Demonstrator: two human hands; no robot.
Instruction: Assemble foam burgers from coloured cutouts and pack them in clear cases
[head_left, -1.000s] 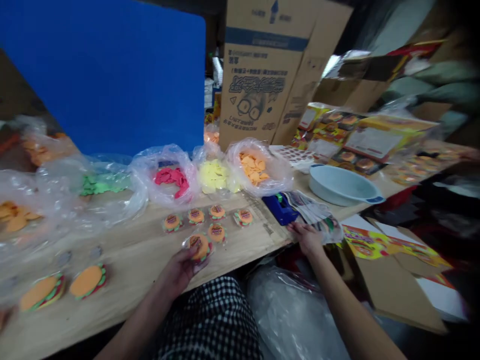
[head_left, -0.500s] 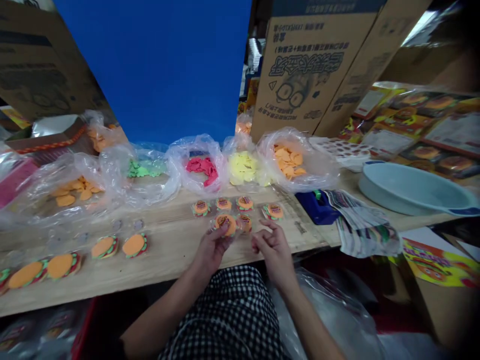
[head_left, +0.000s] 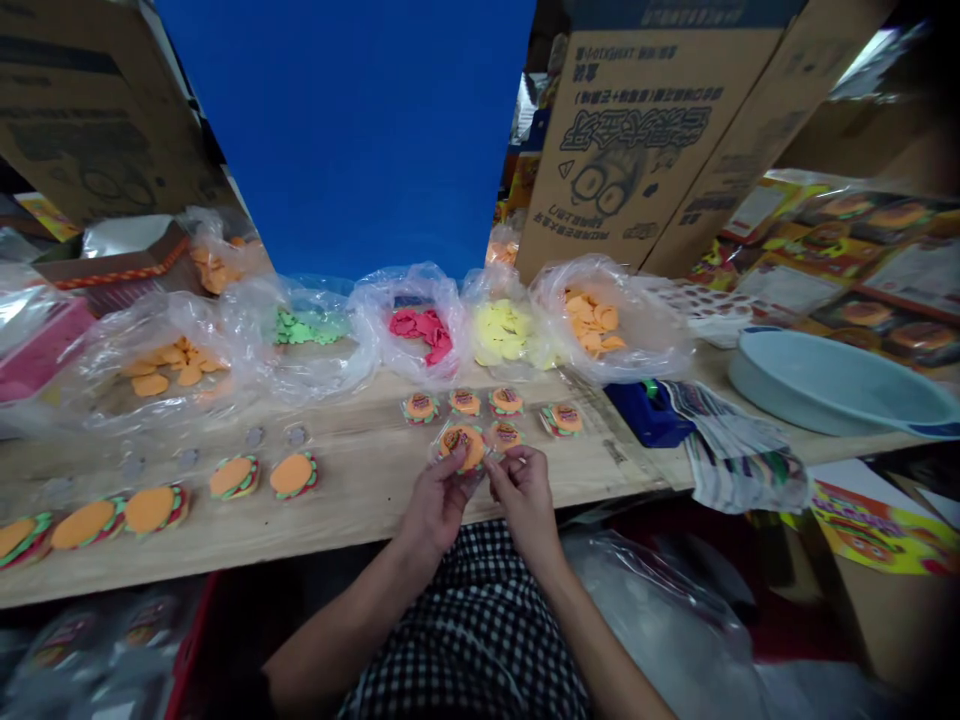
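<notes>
My left hand [head_left: 435, 502] grips a packaged toy burger [head_left: 463, 446], an orange round bun with a dark printed label under clear wrapping. My right hand [head_left: 523, 492] is closed in a pinch at the right edge of that clear wrapping. Just beyond my fingers lies another labelled burger [head_left: 506, 433]. Several more stand behind it, among them a left one [head_left: 421, 406] and one set apart to the right [head_left: 562, 419]. To the left, unlabelled layered burgers [head_left: 295, 474] with orange tops, green and red edges form a row along the front of the table.
Open plastic bags line the back, holding green pieces [head_left: 307, 326], red pieces [head_left: 424, 332], yellow pieces [head_left: 504, 332] and orange pieces [head_left: 594, 322]. A blue tape dispenser [head_left: 649, 414], printed strips [head_left: 739, 455] and a light-blue basin [head_left: 832, 385] stand right. Small clear covers [head_left: 297, 436] lie left on the wooden table [head_left: 360, 510].
My right hand has come left and closed its fingertips at the edge of the burger's wrapping. My left hand keeps its hold on the burger. The camera view has shifted slightly.
</notes>
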